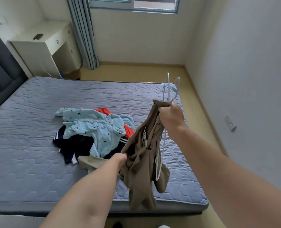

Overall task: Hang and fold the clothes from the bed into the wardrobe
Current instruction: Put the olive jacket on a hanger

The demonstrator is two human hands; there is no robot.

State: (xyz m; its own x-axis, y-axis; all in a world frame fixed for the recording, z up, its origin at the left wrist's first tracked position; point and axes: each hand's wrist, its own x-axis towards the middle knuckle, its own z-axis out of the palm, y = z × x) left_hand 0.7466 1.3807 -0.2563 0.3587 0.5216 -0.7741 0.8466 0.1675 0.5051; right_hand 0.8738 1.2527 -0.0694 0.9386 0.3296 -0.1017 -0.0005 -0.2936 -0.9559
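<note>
Head view: right hand [171, 116], right of centre, fist closed around the top edge of a khaki garment [141, 163] together with the necks of white hangers [168, 91]. Two hooks stick up above the knuckles; a hanger shoulder hangs down along the right side of the fabric.

Left hand [120, 157], lower centre, grips the same khaki garment partway down its left edge. Its fingertips are buried in the cloth, so their exact lie cannot be told.

The garment hangs crumpled between both hands above the lower right part of the bed [29, 132]; one end trails on the mattress just left of the left wrist.

Centre of frame, on the mattress: a pile of a light blue printed garment [93, 127] on top, a navy garment with white stripes [74, 145] under it and a red garment [103, 111] behind.

Upper left: dark headboard [0, 68], white desk [42, 48]. Top centre: grey curtain [83, 33] beside a window [133, 4].
</note>
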